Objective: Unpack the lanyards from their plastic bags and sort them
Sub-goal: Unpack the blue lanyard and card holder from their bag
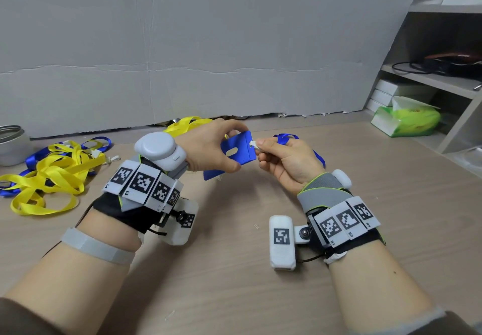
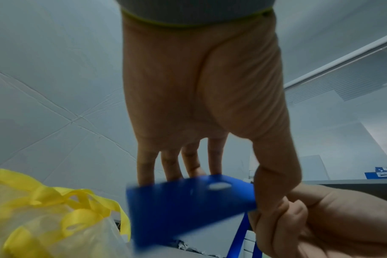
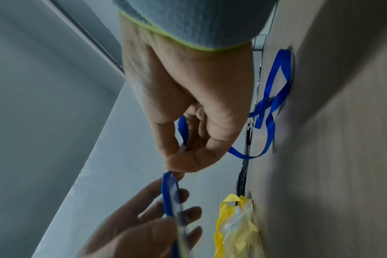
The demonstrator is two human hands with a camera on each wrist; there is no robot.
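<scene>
Both hands up off the table rn, working on one blue lanyard. Left hand has the blue badge holder pinched, thumb on the near face w/ the other fingers behind it, so it sits btwn thumb and fingertips, tilted, oval slot facing up. In the left wrist view the four fingers run fairly straight behind the card and the thumb presses its right edge. Right hand is curled tight, thumb + index pinching the small white clip right at the holder's right edge; fingertips of both hands nearly touching there. The blue strap runs back through the right palm and loops onto the table just behind the right knuckles; right wrist view shows it trailing off in a loose twist. A second blue card pokes out right under the left hand. Just beyond the left fingers there's a plastic bag of yellow lanyards, still packed. Well off to the left of the left wrist: loose pile of yellow and blue lanyards, w/ a metal tin behind it. Far right of the right hand, a green tissue pack by the shelf.
</scene>
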